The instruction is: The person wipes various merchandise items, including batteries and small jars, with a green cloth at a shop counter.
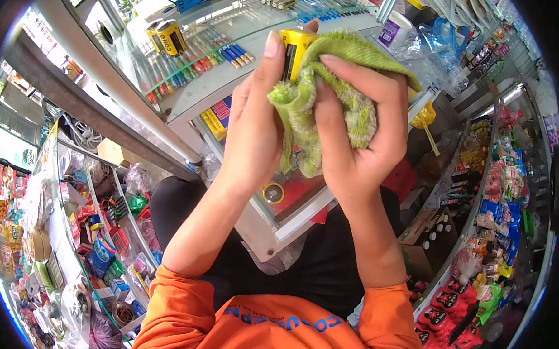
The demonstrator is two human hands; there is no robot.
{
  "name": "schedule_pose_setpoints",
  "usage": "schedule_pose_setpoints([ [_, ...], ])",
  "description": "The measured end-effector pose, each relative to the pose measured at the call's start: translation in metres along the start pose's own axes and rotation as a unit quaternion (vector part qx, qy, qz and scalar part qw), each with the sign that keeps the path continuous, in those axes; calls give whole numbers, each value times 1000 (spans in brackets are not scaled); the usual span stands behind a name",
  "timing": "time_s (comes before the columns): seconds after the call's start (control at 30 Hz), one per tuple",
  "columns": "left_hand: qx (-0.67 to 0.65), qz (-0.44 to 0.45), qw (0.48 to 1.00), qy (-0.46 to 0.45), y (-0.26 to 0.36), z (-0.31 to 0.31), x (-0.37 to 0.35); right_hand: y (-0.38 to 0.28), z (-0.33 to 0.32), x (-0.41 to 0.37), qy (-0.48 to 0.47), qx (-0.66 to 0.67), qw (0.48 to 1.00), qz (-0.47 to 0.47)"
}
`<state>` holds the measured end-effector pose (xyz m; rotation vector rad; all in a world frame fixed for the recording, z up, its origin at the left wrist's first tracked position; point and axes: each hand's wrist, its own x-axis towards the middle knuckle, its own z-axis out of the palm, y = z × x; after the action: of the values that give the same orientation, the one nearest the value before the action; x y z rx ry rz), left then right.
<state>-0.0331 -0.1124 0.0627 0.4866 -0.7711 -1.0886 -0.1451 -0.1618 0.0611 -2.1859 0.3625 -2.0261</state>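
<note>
Left hand (254, 120) is partly closed on a yellow battery (294, 50), thumb laid along its left side; the other fingers are mostly hidden, so how they grip behind cannot be told. The right hand (384, 135) is half curled, thumb and forefinger pinching the folds of a bunched green cloth (308, 91). That cloth lies against the right side of the battery and covers its lower part. The battery is held up between the two hands, about the middle of the scene, on the near side of a glass counter (198, 99). Two more batteries (167, 37) stand side by side on the glass at the far left, just beyond some blue pens (238, 55).

The step looks like rubbing the battery with the cloth. To do it well, a firm left grip and a slow turn of the battery should bring each side to the cloth. A flat, snug fold would probably serve better than a loose wad, with light pressure to spare the printed wrapper.
</note>
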Motion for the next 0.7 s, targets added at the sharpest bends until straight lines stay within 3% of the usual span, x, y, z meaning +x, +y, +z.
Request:
schedule_pose_setpoints([
  [0.1,42,-2,999,-13,-5,-2,-2,4,5,-2,28,-8,999,26],
  [0.17,171,33,984,-37,-8,-10,-4,11,6,1,50,4,997,50],
  [0.23,184,11,982,-51,-2,-16,-10,16,2,6,57,4,996,71],
  [0.3,282,30,955,-91,7,-15,-15,10,-6,12,46,10,991,123],
  [0.37,270,45,957,-96,6,-23,-11,11,-11,14,-39,76,978,190],
  [0.43,166,38,985,-16,6,-28,-7,11,-9,12,-65,86,981,162],
  [0.47,83,24,996,26,7,-26,-7,11,-6,11,-74,66,989,107],
  [0.5,83,25,996,27,7,-26,-5,9,-3,11,-82,46,994,51],
  [0.57,-63,3,995,81,7,-28,-1,2,0,10,-98,41,994,39],
  [0.63,-83,-32,994,70,14,-26,-6,-4,6,9,-115,22,993,8],
  [0.7,24,-14,997,77,13,-30,-9,-4,12,6,-109,30,994,5],
])
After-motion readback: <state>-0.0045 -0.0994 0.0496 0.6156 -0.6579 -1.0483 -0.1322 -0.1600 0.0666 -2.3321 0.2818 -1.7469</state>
